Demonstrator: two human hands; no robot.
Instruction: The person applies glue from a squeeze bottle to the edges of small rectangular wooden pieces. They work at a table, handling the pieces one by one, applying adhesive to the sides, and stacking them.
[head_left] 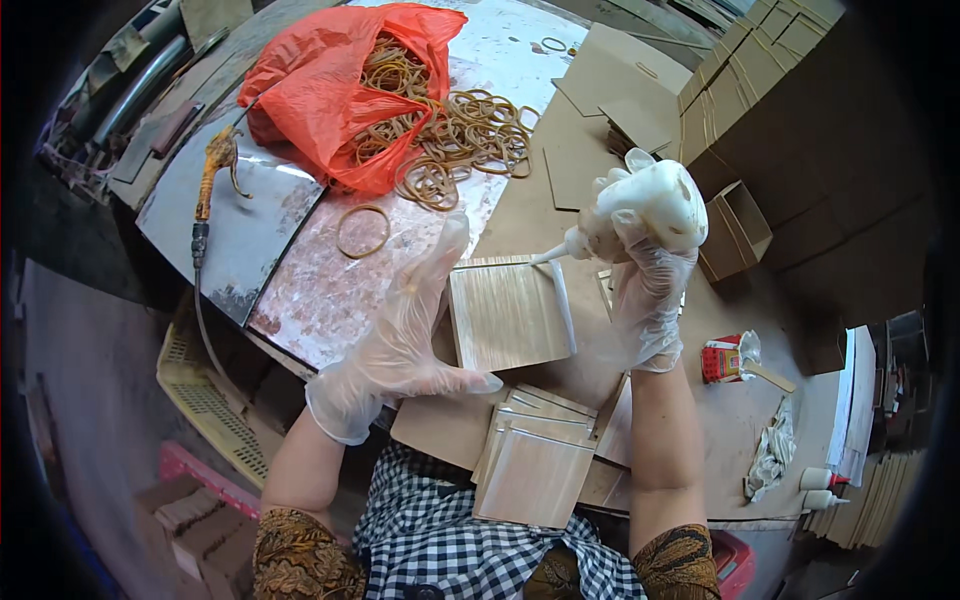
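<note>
My right hand (650, 255), in a clear glove, is closed around a white squeeze bottle (668, 200) held tilted. Its narrow nozzle meets the far edge of a square wooden piece (510, 318), like a shallow box with light wood grain and a groove along that edge. My left hand (395, 335), also gloved, spreads thumb and fingers apart around the wooden piece's left side. Whether it touches the wood I cannot tell. Nearer to me, several thin grooved wooden panels (535, 475) lie in an overlapping stack.
A red plastic bag (310, 95) spills rubber bands (470, 145); one loose band (363, 232) lies nearer. An air blow gun (212, 175) rests at left. Cardboard boxes (830, 170) rise at right, near a red tub (722, 358) and a crumpled cloth (772, 455).
</note>
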